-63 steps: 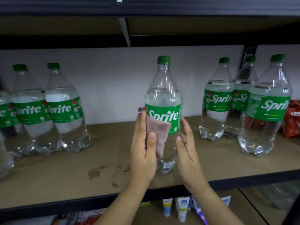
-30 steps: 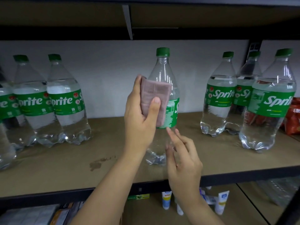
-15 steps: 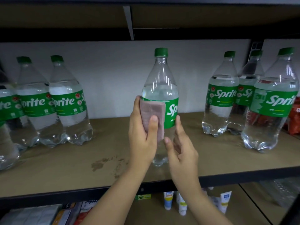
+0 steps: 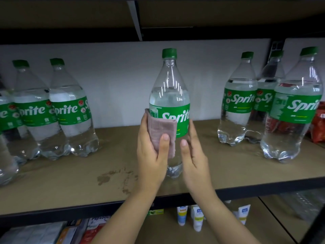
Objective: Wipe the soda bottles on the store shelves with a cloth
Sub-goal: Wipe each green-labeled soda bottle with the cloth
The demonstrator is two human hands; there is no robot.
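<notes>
A clear Sprite bottle [image 4: 169, 92] with a green cap and green label stands upright at the middle of the shelf board [image 4: 219, 173]. My left hand [image 4: 152, 155] grips a folded pinkish cloth [image 4: 161, 128] and presses it against the bottle's left side, over the label's lower edge. My right hand [image 4: 194, 155] lies against the bottle's right lower side with fingers straight up along it. The bottle's lower body is mostly hidden behind both hands.
Several more Sprite bottles stand on the left [image 4: 70, 110] and on the right [image 4: 239, 103], with one near the front right [image 4: 293, 110]. Red packets [image 4: 319, 125] sit at the far right. A stain [image 4: 112, 176] marks the board. Tubes [image 4: 197, 219] stand on the shelf below.
My left hand moved the cloth from the bottle's upper shoulder down to the label's lower edge. The bottle turned, showing more of the logo. My right hand shifted to the bottle's right side.
</notes>
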